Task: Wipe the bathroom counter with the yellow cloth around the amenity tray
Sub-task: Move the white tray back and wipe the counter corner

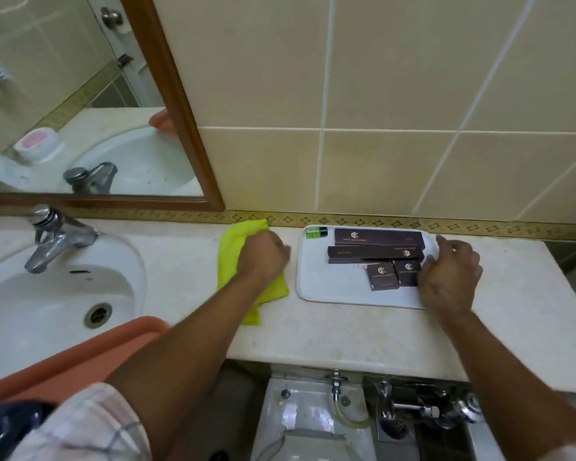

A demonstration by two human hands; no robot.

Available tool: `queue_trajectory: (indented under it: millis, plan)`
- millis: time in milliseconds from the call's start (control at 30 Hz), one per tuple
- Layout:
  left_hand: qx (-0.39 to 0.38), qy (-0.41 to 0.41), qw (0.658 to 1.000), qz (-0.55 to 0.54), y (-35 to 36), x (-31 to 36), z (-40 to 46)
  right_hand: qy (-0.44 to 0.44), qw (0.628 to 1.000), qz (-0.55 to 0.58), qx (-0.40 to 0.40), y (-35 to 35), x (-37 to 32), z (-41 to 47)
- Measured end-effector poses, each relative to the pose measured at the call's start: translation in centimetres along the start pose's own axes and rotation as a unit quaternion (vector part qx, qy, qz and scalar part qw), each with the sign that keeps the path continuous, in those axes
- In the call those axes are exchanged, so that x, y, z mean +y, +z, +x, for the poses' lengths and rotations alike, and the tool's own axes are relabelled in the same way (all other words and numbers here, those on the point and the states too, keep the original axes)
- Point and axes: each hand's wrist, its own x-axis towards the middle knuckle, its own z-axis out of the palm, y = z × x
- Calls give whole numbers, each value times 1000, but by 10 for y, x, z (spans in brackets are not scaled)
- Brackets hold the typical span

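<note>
A yellow cloth lies flat on the pale marble counter, just left of the amenity tray. My left hand presses down on the cloth with its fingers curled over it. The white amenity tray sits at the back of the counter near the wall, carrying several dark brown boxes and a small green bottle. My right hand grips the tray's right edge, fingers hooked over the rim.
A white sink with a chrome tap fills the left side. An orange basin sits at the sink's front edge. A framed mirror hangs above. Below the counter edge are a toilet tank and chrome fittings.
</note>
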Motion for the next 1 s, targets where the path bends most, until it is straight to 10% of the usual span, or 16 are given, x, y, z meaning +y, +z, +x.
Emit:
queue_trajectory:
  millis: [100, 233, 367, 700, 1000]
  plan:
    - [60, -25, 996, 66, -33, -29, 28, -197, 977, 76, -40, 9, -75, -72]
    - [-71, -8, 992, 101, -47, -57, 52, -387, 900, 62, -193, 47, -180, -156]
    - [-99, -3, 995, 29, -55, -75, 59, -277, 927, -16, -252, 70, -226, -175]
    - [-237, -88, 958, -139, -73, -75, 26, -331, 905, -18, -266, 40, -207, -213]
    - [-490, 166, 854, -51, 10, 137, -52, -148, 970, -14, -193, -57, -40, -198]
